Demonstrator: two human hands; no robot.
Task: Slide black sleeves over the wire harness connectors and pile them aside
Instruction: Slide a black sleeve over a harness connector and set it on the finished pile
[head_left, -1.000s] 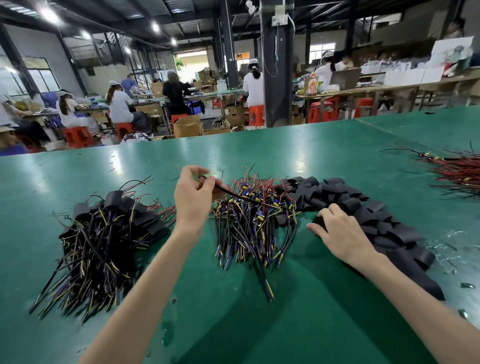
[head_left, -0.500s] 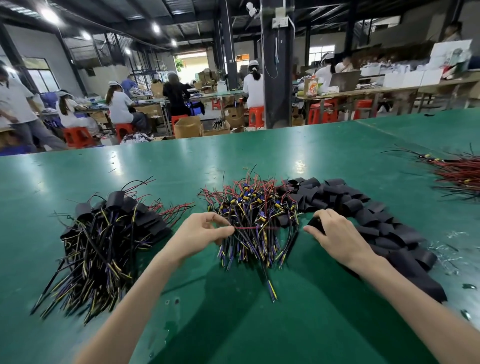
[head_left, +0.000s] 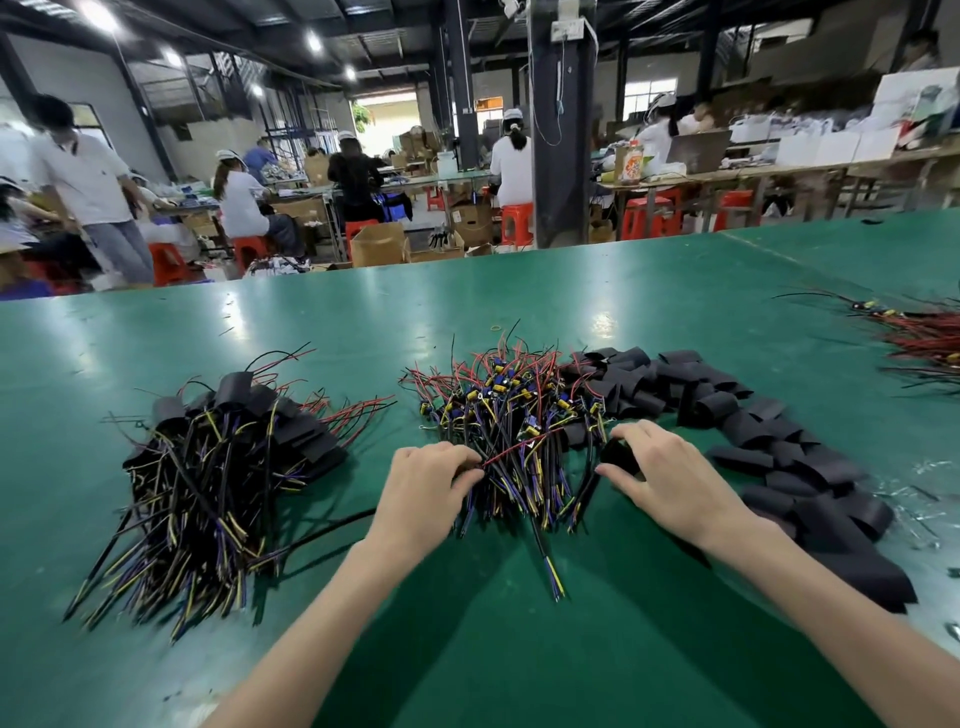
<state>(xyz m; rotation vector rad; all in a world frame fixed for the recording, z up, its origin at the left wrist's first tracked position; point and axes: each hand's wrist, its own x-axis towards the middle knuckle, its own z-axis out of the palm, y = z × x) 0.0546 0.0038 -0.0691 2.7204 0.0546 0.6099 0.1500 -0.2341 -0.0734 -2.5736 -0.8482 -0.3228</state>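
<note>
My left hand (head_left: 423, 483) pinches a wire (head_left: 511, 452) in the bare harness pile (head_left: 514, 410) on the table (head_left: 467, 649); my right hand (head_left: 670, 478) grips a black sleeve (head_left: 618, 456). The sleeved pile (head_left: 218, 467) lies left, loose sleeves (head_left: 753, 415) right: I judge perhaps half is done

The green table (head_left: 363, 322) is glossy, the black sleeves (head_left: 727, 410) matt.
</note>
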